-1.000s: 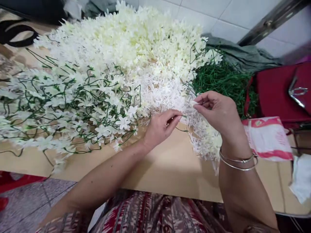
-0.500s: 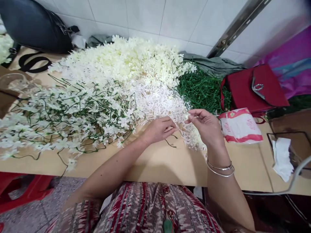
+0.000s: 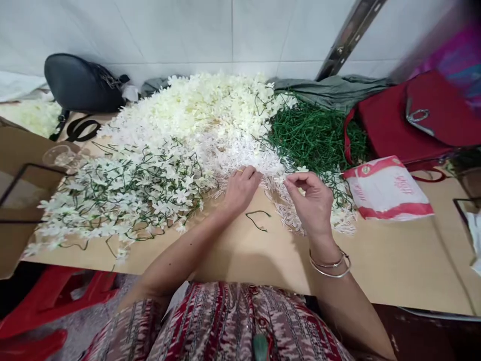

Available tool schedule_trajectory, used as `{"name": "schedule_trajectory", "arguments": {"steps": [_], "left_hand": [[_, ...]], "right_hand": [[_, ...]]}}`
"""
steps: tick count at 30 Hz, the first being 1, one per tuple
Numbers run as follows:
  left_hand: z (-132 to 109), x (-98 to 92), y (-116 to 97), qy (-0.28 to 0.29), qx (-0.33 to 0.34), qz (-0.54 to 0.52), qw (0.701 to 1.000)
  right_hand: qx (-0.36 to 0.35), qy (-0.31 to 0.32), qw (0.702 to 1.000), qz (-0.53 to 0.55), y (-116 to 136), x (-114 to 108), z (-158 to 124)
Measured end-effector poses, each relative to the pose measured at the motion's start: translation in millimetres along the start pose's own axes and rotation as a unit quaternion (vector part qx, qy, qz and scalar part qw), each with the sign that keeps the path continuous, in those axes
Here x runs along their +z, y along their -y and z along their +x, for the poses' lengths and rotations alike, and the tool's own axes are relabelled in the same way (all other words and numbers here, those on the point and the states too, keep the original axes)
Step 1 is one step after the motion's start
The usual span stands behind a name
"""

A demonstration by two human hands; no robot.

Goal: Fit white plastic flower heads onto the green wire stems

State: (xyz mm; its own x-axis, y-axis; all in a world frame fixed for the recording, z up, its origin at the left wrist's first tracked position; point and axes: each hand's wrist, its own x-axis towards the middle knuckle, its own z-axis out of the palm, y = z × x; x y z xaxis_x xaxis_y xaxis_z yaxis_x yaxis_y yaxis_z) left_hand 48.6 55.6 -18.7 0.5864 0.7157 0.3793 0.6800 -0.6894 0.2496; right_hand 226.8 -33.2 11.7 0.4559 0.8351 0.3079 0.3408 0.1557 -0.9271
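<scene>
Head view: inward of the table's (image 3: 391, 255) near edge, the right hand (image 3: 311, 200) apparently pinches a white blossom (image 3: 281, 179) between thumb and forefinger; the left hand (image 3: 241, 191) meets white stamens (image 3: 240, 156), grip indeterminable. Apparent step: picking parts; next requires fine pinching.

White blossoms (image 3: 181, 195) look like thin matt cloth, the green stems (image 3: 313, 128) like slim plastic; the table (image 3: 244, 255) is smooth and matt; polished metal bangles (image 3: 335, 276) shine; the packet (image 3: 389, 189) looks like crinkled glossy plastic, the black bag (image 3: 82, 82) smooth leather, the grey-green cloth (image 3: 338, 90) rumpled, the wall tiles (image 3: 203, 35) smooth
</scene>
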Motion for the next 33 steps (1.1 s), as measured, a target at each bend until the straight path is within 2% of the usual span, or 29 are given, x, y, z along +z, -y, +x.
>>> {"name": "schedule_trajectory", "arguments": {"steps": [5,8,9,11,13,15,18,21,24,27,30,33], "left_hand": [[-5,-8.3,-2,-0.018,-0.002,-0.008,1.0],[-15,-15.4,-12,-0.063,-0.041,-0.146,0.986],[-18,-16.7,-16,-0.077,-0.067,-0.224,0.969],[-23,-16.4,-23,-0.084,-0.118,-0.378,0.914],[-26,-12.8,-25,-0.078,-0.15,-0.475,0.864],[-27,-7.5,-22,-0.085,-0.168,-0.521,0.833],[-26,-1.4,-13,-0.123,-0.205,-0.534,0.811],[-25,0.0,-5,-0.165,-0.242,-0.543,0.787],[-24,-0.8,-2,-0.208,-0.234,-0.526,0.791],[-24,-2.2,-4,-0.233,-0.212,-0.501,0.806],[-25,-2.8,-7,-0.21,-0.216,-0.509,0.806],[-27,-1.0,-11,-0.18,-0.227,-0.52,0.803]], "right_hand": [[-0.053,0.027,0.998,-0.03,4,4,-3],[-0.103,0.045,0.993,-0.033,7,12,-9],[-0.123,0.05,0.991,-0.031,8,14,-11],[-0.16,0.059,0.985,-0.027,9,19,-15],[-0.184,0.069,0.98,-0.036,8,22,-16],[-0.192,0.067,0.977,-0.064,5,22,-15],[-0.182,0.042,0.974,-0.125,-1,17,-11],[-0.176,0.072,0.96,-0.207,-8,13,-9],[-0.173,0.127,0.939,-0.269,-12,13,-11],[-0.166,0.15,0.927,-0.301,-12,15,-13],[-0.17,0.115,0.941,-0.268,-9,14,-12],[-0.171,0.061,0.966,-0.185,-3,12,-11]]}}
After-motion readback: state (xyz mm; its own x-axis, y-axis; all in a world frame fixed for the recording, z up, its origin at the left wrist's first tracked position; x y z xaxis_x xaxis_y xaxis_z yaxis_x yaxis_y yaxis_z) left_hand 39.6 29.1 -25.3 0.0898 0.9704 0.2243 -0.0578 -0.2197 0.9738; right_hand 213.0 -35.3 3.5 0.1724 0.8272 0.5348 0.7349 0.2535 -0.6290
